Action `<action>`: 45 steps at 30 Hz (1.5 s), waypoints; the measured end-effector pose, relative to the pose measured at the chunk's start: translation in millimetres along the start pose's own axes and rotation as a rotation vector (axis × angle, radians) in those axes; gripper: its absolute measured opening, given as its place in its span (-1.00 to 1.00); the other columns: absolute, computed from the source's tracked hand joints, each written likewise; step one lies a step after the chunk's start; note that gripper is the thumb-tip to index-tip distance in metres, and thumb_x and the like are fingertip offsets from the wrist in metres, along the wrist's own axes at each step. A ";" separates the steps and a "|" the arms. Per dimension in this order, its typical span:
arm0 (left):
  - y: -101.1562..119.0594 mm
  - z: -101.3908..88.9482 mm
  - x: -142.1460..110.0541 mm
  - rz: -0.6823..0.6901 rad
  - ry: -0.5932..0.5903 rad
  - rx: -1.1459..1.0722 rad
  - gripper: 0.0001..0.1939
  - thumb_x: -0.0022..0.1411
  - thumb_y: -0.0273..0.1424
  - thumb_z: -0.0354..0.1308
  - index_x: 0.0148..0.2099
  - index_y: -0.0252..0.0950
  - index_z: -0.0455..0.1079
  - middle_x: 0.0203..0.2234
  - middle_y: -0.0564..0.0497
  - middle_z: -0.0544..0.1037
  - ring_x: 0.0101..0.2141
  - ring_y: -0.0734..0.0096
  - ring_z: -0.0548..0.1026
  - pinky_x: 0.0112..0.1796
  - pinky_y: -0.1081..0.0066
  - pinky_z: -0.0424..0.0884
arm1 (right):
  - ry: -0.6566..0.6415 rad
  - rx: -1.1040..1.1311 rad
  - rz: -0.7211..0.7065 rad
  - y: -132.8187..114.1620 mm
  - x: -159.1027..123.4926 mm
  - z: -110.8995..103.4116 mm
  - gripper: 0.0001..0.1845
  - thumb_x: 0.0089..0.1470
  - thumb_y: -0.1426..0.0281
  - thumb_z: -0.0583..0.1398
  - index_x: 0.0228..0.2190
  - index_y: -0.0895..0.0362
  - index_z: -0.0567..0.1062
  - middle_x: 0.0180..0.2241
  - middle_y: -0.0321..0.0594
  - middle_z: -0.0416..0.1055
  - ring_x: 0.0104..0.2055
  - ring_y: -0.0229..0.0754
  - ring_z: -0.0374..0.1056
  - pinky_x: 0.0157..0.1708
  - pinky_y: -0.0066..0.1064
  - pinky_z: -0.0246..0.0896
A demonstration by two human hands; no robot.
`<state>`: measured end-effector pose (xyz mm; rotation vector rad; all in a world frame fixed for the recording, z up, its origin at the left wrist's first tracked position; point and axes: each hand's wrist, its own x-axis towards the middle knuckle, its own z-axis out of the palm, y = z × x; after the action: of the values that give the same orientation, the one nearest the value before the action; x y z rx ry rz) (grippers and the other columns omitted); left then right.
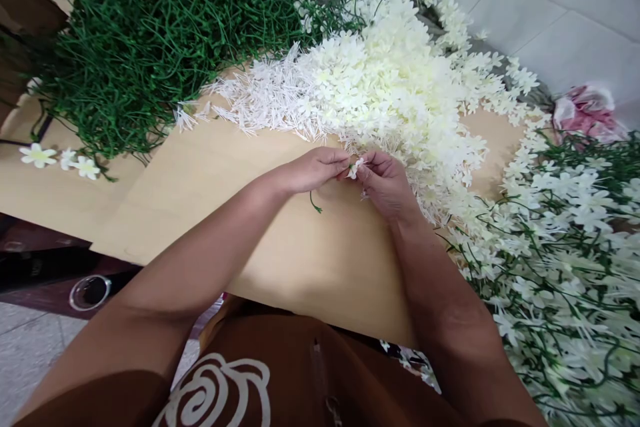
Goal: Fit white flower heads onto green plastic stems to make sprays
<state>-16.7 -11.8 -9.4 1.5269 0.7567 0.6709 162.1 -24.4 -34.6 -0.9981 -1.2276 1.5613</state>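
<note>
Over the cardboard sheet (310, 253), my two hands meet fingertip to fingertip. My left hand (320, 168) is closed in a pinch on a thin green plastic stem (315, 203), whose lower end hangs below the fingers. A small white artificial flower (355, 168) sits between the fingertips, pinched by my right hand (390, 181). White strands show under the right fingers. Just beyond my hands lie a heap of white stamens (270, 90) and a heap of pale yellow-white flower heads (395, 73).
A large pile of green stems (180, 27) stands at the far left. Stemmed white flowers (575, 267) are heaped on the right. A few loose flowers (39, 155) lie at the left. A pink and white bundle (586, 113) rests by the tiled wall (565, 7).
</note>
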 end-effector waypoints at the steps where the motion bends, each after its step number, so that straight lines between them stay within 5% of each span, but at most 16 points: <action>1: -0.1 0.0 0.7 0.003 -0.009 -0.007 -0.54 0.15 -0.03 0.07 -0.55 -0.28 0.14 -0.62 0.13 0.15 -0.53 0.55 0.11 -0.45 0.44 0.03 | -0.003 0.023 0.015 -1.0 -0.4 0.8 -0.63 -0.25 0.13 0.44 -0.51 0.05 0.46 -0.55 -0.38 0.46 -0.45 -0.27 0.41 -0.27 -0.34 0.40; 14: -2.7 1.8 3.8 -0.014 0.033 -0.148 -0.49 0.09 0.01 0.17 -0.57 -0.30 0.16 -0.64 0.14 0.16 -0.54 0.58 0.11 -0.46 0.45 0.03 | 0.018 0.160 0.082 -4.6 -3.5 13.4 -0.59 -0.32 0.15 0.48 -0.52 0.05 0.42 -0.54 -0.40 0.44 -0.39 -0.24 0.44 -0.19 -0.27 0.45; 32: 1.6 -1.9 -0.8 -0.040 -0.073 -0.057 -0.57 0.05 -0.07 0.18 -0.55 -0.32 0.21 -0.60 0.10 0.23 -0.49 0.54 0.19 -0.44 0.45 0.10 | -0.154 -0.022 0.095 -9.5 -3.3 -7.9 -0.69 -0.23 0.19 0.45 -0.50 0.10 0.52 -0.48 -0.29 0.54 -0.38 -0.22 0.49 -0.20 -0.30 0.42; 45: 1.5 -2.8 0.8 -0.057 -0.039 -0.075 -0.60 0.08 -0.10 0.17 -0.52 -0.31 0.22 -0.61 0.12 0.19 -0.52 0.55 0.15 -0.42 0.43 0.07 | 0.016 -0.031 0.010 -7.2 -4.0 8.5 -0.60 -0.34 0.16 0.48 -0.56 0.09 0.44 -0.49 -0.35 0.46 -0.41 -0.26 0.43 -0.27 -0.34 0.37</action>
<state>-18.3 -9.5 -7.7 1.4411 0.7351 0.6191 156.4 -29.7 -25.7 -1.0355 -1.2412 1.5435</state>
